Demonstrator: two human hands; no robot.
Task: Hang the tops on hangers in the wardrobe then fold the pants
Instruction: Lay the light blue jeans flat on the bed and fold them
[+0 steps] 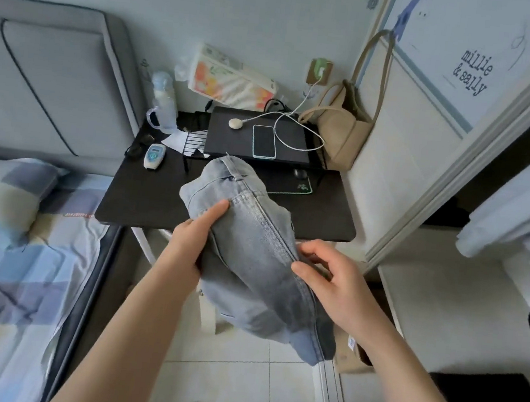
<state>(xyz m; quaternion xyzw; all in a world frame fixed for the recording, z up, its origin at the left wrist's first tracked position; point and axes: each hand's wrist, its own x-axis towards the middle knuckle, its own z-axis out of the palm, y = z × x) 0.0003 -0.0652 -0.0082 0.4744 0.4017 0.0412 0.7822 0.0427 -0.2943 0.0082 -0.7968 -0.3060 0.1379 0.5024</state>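
My left hand (195, 238) grips the folded jeans (253, 248) from beneath; my right hand (333, 285) pinches their seam, above the desk (146, 198) edge.

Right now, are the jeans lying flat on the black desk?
No, both the left hand and right hand hold the bundled jeans up in front of the black desk.

One pair of light-blue jeans (253, 239) is held up by two hands, the left (193, 236) and the right (336, 283). One black desk (146, 198) carries one phone (264, 141), one laptop (231, 138), one water bottle (164, 102), one tissue pack (230, 79), one beige bag (339, 130) and one mouse (300, 173). There is one bed (15, 259) with one pillow (6, 193).
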